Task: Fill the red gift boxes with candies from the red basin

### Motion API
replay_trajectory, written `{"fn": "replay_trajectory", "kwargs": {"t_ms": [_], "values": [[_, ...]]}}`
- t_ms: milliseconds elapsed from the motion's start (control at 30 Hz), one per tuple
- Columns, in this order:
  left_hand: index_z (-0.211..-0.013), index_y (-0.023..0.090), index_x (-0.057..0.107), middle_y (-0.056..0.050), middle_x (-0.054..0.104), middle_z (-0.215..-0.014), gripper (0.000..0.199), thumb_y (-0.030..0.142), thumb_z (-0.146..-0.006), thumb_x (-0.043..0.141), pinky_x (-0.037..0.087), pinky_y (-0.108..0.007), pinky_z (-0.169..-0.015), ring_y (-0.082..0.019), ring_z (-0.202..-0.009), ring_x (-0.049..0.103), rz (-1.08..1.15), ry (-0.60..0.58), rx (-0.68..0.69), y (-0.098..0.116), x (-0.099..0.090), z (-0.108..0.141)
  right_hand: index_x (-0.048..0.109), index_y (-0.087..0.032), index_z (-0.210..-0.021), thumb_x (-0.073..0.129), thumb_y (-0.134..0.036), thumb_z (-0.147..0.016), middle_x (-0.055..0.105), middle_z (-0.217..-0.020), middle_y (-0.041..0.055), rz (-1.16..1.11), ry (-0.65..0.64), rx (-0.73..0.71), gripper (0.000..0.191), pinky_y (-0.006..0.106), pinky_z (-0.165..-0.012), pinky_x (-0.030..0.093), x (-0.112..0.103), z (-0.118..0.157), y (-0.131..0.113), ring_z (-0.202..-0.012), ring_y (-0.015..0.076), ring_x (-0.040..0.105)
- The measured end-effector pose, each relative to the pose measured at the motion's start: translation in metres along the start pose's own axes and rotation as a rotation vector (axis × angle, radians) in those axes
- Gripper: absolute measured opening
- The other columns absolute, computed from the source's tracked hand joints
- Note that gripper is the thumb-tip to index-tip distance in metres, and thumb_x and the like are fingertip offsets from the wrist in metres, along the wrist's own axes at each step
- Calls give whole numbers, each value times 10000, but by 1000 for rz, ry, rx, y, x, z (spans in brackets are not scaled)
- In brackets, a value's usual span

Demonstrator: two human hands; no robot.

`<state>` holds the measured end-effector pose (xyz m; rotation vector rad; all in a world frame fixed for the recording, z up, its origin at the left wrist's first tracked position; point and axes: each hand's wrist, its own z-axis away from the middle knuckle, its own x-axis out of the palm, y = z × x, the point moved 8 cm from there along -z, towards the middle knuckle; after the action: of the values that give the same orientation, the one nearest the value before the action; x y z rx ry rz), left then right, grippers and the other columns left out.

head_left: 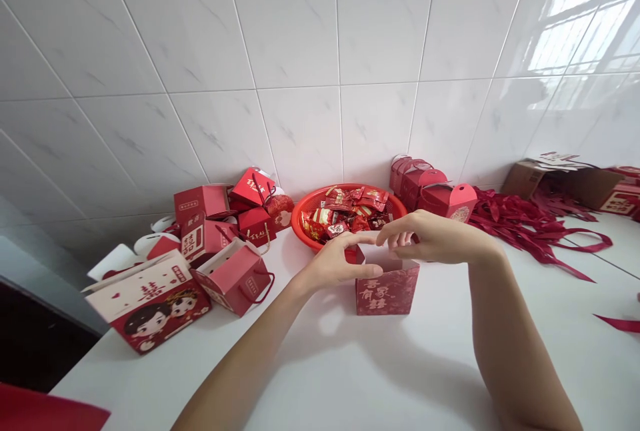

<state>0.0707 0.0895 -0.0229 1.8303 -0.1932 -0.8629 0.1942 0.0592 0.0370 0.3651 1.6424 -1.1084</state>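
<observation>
A small red gift box (386,292) with gold characters on its front stands upright on the white table. Its top is open, showing a pale inside. My left hand (336,262) is at the box's upper left edge, its thumb along the front rim and its fingers reaching over the back. Above the box's right side is my right hand (431,236), palm down, with bent fingers apart over the opening. Its index fingertip comes close to my left fingers, and its thumb is hidden. Just behind the box sits a red plastic basket (301,236) of wrapped sweets (342,199).
Several red boxes (240,278) lie piled on the left, beside a larger white-and-red box (155,304) with cartoon figures. More handled boxes (445,201) stand behind my right hand. Red ribbons (520,234) spread right, near a brown carton (523,179). A tiled wall (300,31) rises behind.
</observation>
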Motion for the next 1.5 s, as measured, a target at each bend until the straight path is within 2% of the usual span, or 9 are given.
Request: {"fn": "replay_trajectory", "kwargs": {"t_ms": [133,300,433,567,733,867,1033,1267,1500], "values": [[-1247,273,689,-44,648,-1359,550,410,-731,819,378,-449,-1142,-312,-1333,522,-9,23,-11,-4,0,0,713,-191,-1138,530,-284,-884,740,-951,70,-10,40,-38,327,273,-664,497,-5,6,-1,-778,186,678],[-1136,242,741,-60,686,-1300,324,418,-871,679,400,-426,-1136,-284,-1343,522,31,39,89,-1,4,0,695,-195,-1125,529,-359,-918,741,-921,65,4,72,-17,312,281,-664,496,-10,9,-2,-786,197,686],[-1366,279,610,-52,560,-1471,594,431,-811,755,350,-428,-1184,-293,-1430,424,18,-18,85,-4,7,2,663,-182,-1175,535,-457,-920,741,-993,99,35,149,83,397,312,-699,506,-16,12,9,-852,236,691],[-1543,331,364,-22,384,-1603,844,366,-800,764,296,-432,-1219,-282,-1497,311,18,40,88,-10,1,4,630,-189,-1225,559,-459,-908,733,-973,97,50,139,182,422,300,-673,493,-12,13,24,-785,223,679],[-1395,274,576,-31,559,-1475,538,297,-864,660,377,-409,-1167,-268,-1395,472,-2,73,96,-13,3,3,628,-198,-1185,570,-421,-890,718,-899,81,91,80,276,375,283,-609,456,-6,10,37,-707,202,646],[-1249,239,694,-49,689,-1292,377,250,-887,589,447,-392,-1083,-256,-1232,599,-57,100,129,-7,5,3,651,-197,-895,515,-499,-914,680,-790,61,126,56,272,331,289,-584,414,-5,8,38,-668,190,597],[-1196,238,728,-56,725,-1175,353,210,-885,563,471,-386,-1020,-236,-1086,647,-110,112,166,-4,5,2,523,-203,-647,406,-482,-962,614,-676,44,78,29,317,437,292,-572,388,-1,4,45,-619,173,558],[-1169,248,735,-39,748,-1133,337,184,-881,573,482,-367,-991,-220,-1046,652,-246,170,198,-2,6,4,526,-193,-603,568,-268,-804,614,-640,39,68,-85,335,218,285,-544,431,12,-7,56,-599,181,598],[-1207,221,722,-42,732,-1224,333,303,-922,569,492,-339,-1021,-228,-1135,664,-169,134,172,-1,2,4,518,-196,-558,611,-269,-746,597,-594,34,37,-109,338,222,276,-528,450,18,-14,59,-582,178,598]]}}
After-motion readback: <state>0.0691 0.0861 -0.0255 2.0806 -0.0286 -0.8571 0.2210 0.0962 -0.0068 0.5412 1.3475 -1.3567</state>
